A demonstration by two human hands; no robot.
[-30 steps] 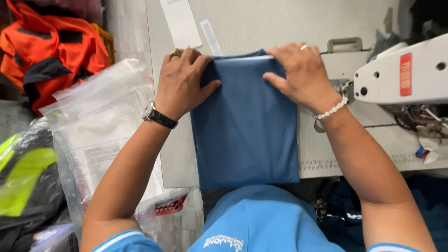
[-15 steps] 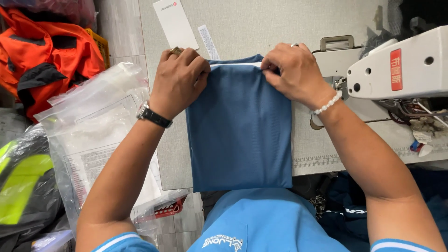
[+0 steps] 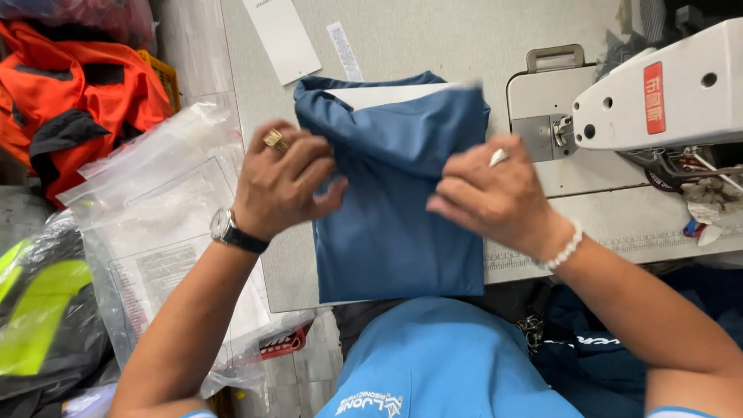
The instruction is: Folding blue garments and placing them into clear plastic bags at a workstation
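Observation:
A folded blue garment point(image 3: 395, 209) lies on the grey sewing table point(image 3: 433, 39), with a white card point(image 3: 391, 94) showing inside its upper fold. My left hand point(image 3: 282, 182), with a gold ring and a black wristwatch, grips the garment's left side. On the right side, my right hand point(image 3: 491, 197), wearing a ring and a white bead bracelet, pinches the blue cloth. Both hands sit near the garment's middle.
A white sewing machine point(image 3: 658, 97) stands at the right on the table. Clear plastic bags point(image 3: 166, 224) are stacked at the left. An orange garment point(image 3: 70, 101) lies at the far left, a yellow-green one point(image 3: 35, 317) below it. A white tag point(image 3: 282, 35) rests at the table's back.
Both hands have come down from the garment's top edge to its middle. The top edge has loosened and the white card inside now shows more.

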